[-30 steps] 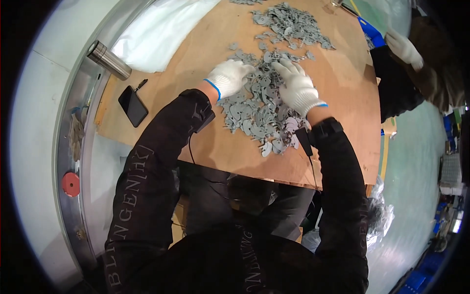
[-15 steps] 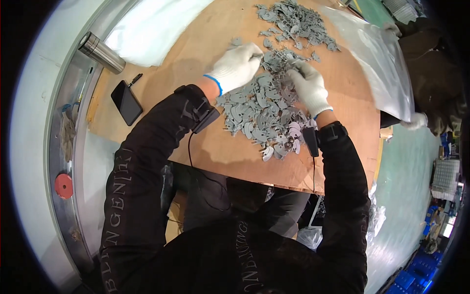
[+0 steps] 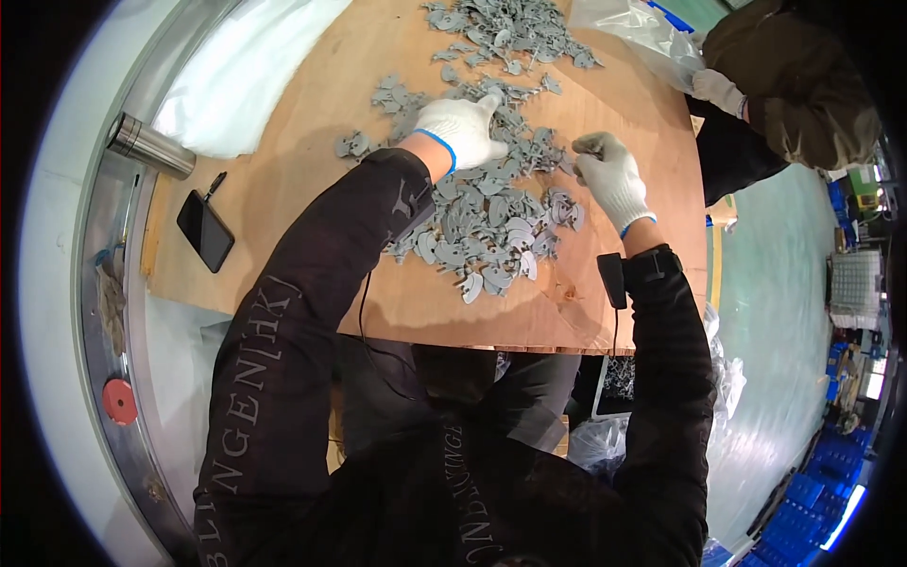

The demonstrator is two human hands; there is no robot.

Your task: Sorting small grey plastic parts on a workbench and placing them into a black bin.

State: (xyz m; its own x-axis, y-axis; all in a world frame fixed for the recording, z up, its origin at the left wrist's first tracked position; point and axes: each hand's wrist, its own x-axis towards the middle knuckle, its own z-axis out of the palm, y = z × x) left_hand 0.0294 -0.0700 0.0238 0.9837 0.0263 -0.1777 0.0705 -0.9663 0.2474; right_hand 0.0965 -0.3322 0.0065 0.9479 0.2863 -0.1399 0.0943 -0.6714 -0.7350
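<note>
A heap of small flat grey curved parts (image 3: 487,222) lies on the wooden table, loosely joined to a second heap (image 3: 515,33) farther off. My left hand (image 3: 461,132), in a white knit glove with a blue cuff, rests over the left side of the near heap. Its thumb and forefinger are spread apart, with grey parts under and between them. My right hand (image 3: 614,180), gloved too, hovers just right of the heap. Its fingers are curled together, and whatever they may hold is hidden. A few parts (image 3: 354,144) lie apart, left of my left hand.
On the left are a black phone (image 3: 204,232), a pen (image 3: 216,184), a steel flask (image 3: 151,146) and a white sheet (image 3: 241,80). At far right, a gloved co-worker (image 3: 789,90) stands by a clear plastic bag (image 3: 642,38). The table's front edge (image 3: 472,346) faces me.
My right hand has drawn away from the heap to the right. My left hand has opened over the parts, and more lie spread to its left. The co-worker's plastic bag has shifted away.
</note>
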